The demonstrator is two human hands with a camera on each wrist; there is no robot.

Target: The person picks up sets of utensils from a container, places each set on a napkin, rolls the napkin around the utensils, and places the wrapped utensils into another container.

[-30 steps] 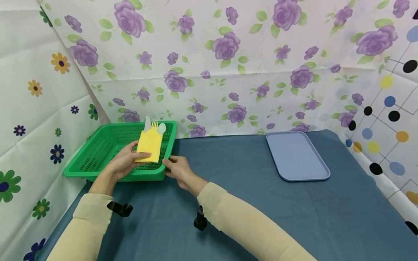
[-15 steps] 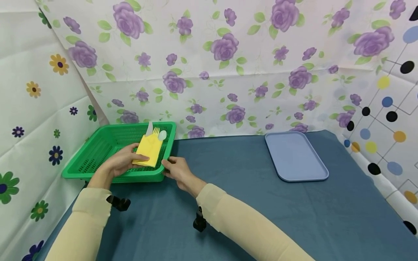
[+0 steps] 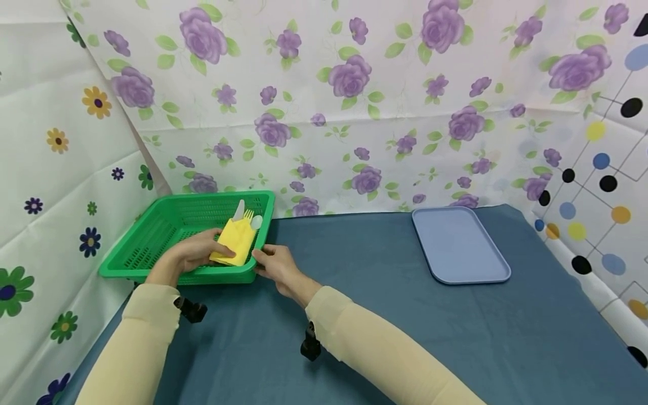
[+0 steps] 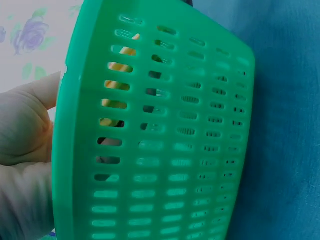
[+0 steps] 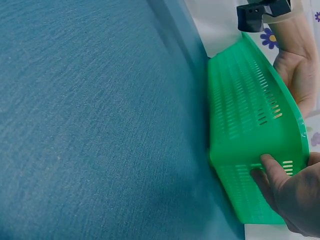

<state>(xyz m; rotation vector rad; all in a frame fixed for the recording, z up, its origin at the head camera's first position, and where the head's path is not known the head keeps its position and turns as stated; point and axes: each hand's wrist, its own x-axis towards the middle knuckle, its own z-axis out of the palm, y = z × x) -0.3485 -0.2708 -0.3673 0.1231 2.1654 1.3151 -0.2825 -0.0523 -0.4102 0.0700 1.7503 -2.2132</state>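
My left hand (image 3: pixel 194 253) grips a folded yellow napkin (image 3: pixel 240 239) low inside the green plastic basket (image 3: pixel 217 272). Out of the napkin's top stick a white knife (image 3: pixel 239 210), a yellow fork (image 3: pixel 248 215) and a white spoon (image 3: pixel 256 223). The bundle leans at the basket's right end. In the left wrist view the slotted front wall (image 4: pixel 165 150) hides my fingers, and bits of yellow show through the slots. My right hand (image 3: pixel 280 268) holds the basket's front right corner, thumb over the rim; in the right wrist view its fingers (image 5: pixel 272 170) lie against the outer wall.
A blue-grey tray (image 3: pixel 460 244) lies toward the back right of the table, which has a dark blue cloth (image 3: pixel 354 315). Flowered sheets (image 3: pixel 314 84) hang behind and at the left. A dotted sheet (image 3: pixel 597 185) stands along the right side.
My left hand has lowered the napkin with the cutlery deeper into the basket, tilting it to the right. The right hand stays on the corner; basket and tray have not moved.
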